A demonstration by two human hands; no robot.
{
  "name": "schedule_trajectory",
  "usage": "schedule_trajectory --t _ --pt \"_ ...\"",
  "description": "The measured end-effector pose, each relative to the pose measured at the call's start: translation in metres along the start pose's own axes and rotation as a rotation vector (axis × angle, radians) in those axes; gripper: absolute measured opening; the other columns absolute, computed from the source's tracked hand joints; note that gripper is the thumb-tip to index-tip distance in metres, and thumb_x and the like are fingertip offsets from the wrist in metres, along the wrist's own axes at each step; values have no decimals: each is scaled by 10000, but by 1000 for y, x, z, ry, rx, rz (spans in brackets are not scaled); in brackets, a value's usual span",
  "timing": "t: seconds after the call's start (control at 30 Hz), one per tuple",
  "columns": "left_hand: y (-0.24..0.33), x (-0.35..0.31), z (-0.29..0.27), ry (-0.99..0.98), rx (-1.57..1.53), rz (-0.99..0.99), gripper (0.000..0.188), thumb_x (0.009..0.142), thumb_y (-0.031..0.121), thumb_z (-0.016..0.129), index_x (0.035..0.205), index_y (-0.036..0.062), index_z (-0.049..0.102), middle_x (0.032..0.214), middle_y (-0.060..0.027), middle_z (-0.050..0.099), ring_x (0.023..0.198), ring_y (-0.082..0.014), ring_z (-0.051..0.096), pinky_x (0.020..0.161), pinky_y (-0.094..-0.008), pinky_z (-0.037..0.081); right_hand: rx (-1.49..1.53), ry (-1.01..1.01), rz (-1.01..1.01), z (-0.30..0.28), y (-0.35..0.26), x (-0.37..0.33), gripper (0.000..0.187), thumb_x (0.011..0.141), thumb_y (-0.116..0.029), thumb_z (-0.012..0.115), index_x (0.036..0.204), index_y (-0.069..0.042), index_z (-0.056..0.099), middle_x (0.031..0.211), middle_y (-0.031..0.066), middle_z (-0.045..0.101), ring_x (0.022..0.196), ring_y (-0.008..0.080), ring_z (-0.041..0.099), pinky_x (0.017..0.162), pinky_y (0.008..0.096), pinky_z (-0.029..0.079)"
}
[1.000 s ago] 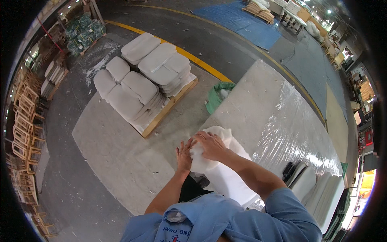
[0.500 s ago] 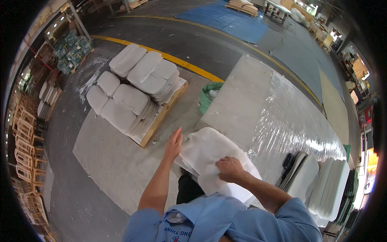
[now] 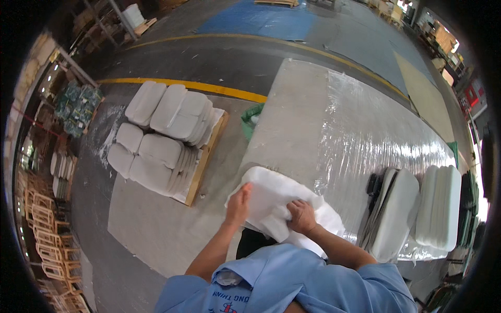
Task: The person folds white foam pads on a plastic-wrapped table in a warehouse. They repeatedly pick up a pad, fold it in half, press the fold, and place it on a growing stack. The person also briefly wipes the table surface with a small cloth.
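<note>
A soft white padding sheet [image 3: 269, 190] lies at the table's near-left corner, its near part bunched and folded in front of my body. My right hand [image 3: 302, 216] is closed on a gathered fold of it near the middle. My left hand [image 3: 239, 205] rests along the sheet's left edge, with its fingers stretched out and the palm turned inward. The sheet hides whatever lies beneath it. To the right, several pale rounded seat pads [image 3: 399, 214] stand on edge on the table, beside a row of white pads [image 3: 438, 208].
Plastic film covers much of the wide table [image 3: 295, 115]. On the left, a wooden pallet [image 3: 209, 159] carries stacks of pale pads [image 3: 156, 151]. A green bag [image 3: 252, 121] sits between pallet and table. Wooden frames [image 3: 47, 229] are piled at the far left.
My left hand has come against the sheet's left edge. The sheet's near part is more bunched under my right hand. The whole view has shifted.
</note>
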State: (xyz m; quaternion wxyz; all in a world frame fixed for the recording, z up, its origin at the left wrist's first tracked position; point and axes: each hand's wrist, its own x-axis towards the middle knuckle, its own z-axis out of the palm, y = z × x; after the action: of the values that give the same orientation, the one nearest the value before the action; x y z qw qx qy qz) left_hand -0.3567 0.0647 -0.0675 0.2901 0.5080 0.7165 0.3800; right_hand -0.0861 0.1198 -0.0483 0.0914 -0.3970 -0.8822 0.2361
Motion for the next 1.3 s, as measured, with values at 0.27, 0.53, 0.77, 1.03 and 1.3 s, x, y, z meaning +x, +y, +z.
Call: schedule_trajectory --t 0.27,0.53,0.77,1.03,1.3 --pt "-12 68 -32 137 228 24 513 1122 339 495 1503 -2 534 1446 -265 622 1370 -416 563 1159 -477 426 790 555 366 -72 35 -72 317 816 10 634 1118 7 731 971 138 781 929 181 725 839 366 573" --pt "62 5 50 -497 -112 235 819 1055 445 625 1662 8 292 1674 -238 386 1525 -464 371 1247 -546 317 1603 1511 592 -143 81 -132 511 1038 -349 665 1433 -35 582 1336 106 682 1190 262 680 1005 469 576" --pt "160 -13 138 -1255 -1455 -459 861 980 436 757 1649 104 328 1620 -114 455 1493 -320 441 1212 -487 400 1523 1188 707 -110 39 -56 325 954 -166 639 1258 -86 722 1156 96 754 1078 254 708 956 483 567" --pt "193 -1 152 -572 -662 -489 499 965 129 733 1413 -11 564 1309 -142 675 1186 -279 671 977 -404 576 538 536 644 -52 -17 -79 549 845 -203 731 1331 9 593 1460 270 547 1357 508 491 1106 538 460" --pt "173 57 119 -589 -520 -247 502 909 71 702 1387 -42 600 1285 -172 687 1077 -327 737 846 -462 653 812 912 1180 -12 14 -227 749 905 -393 797 1511 -70 497 1519 237 525 1420 406 502 1180 479 423"
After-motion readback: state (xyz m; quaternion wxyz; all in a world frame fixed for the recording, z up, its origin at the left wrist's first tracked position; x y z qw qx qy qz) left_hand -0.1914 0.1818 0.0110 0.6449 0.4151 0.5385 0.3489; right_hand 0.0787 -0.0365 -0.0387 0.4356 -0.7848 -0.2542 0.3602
